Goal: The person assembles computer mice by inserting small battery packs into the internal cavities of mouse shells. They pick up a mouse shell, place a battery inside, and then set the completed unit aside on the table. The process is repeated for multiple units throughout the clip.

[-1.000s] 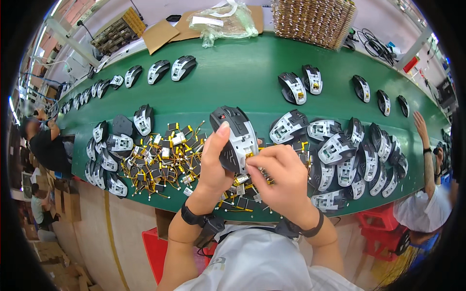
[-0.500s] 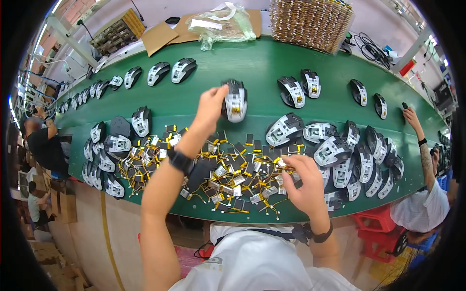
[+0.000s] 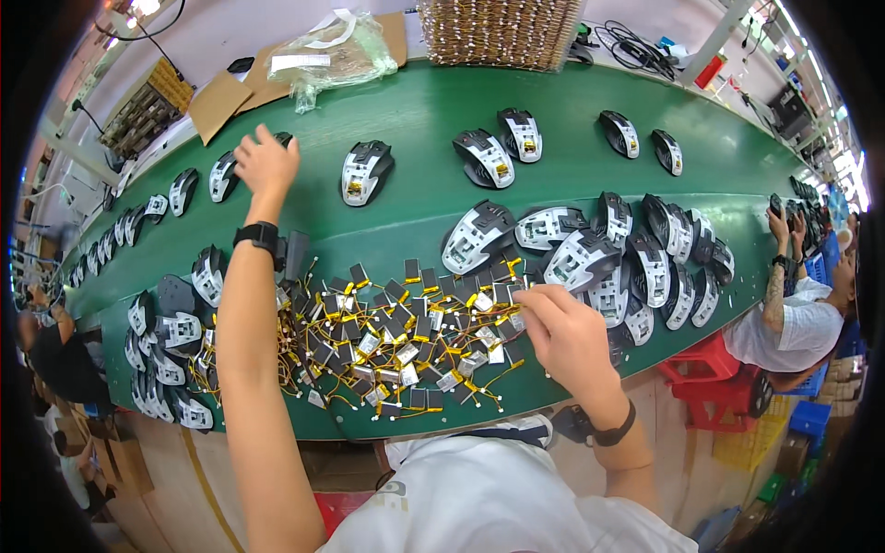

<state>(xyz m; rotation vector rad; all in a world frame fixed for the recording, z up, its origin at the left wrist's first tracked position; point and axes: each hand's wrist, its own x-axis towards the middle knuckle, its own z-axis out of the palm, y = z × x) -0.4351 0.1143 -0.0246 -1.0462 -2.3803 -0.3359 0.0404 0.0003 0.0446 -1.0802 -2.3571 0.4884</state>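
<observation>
My left hand (image 3: pixel 267 166) reaches out to the far left with its fingers apart. It is over a computer mouse shell (image 3: pixel 284 138), mostly hidden behind it, beside another mouse shell (image 3: pixel 223 176) in the row. To its right, a black and silver mouse shell (image 3: pixel 367 172) with a small yellow-taped part inside stands on the green bench, untouched. My right hand (image 3: pixel 572 336) is pinched at the right edge of a pile of small wired batteries (image 3: pixel 406 350). What is between its fingertips is too small to make out.
More mouse shells (image 3: pixel 581 258) are heaped right of the batteries, others (image 3: pixel 180 332) at left. Several stand along the far green bench (image 3: pixel 433 101). Clear plastic bags (image 3: pixel 332 55), cardboard (image 3: pixel 218 106) and a gridded stack (image 3: pixel 498 32) lie behind. A co-worker (image 3: pixel 793 304) sits at right.
My left hand has let go of the mouse shell, which now stands on the bench, and moved left to the row. My right hand has closed from open to a pinch. The view has shifted.
</observation>
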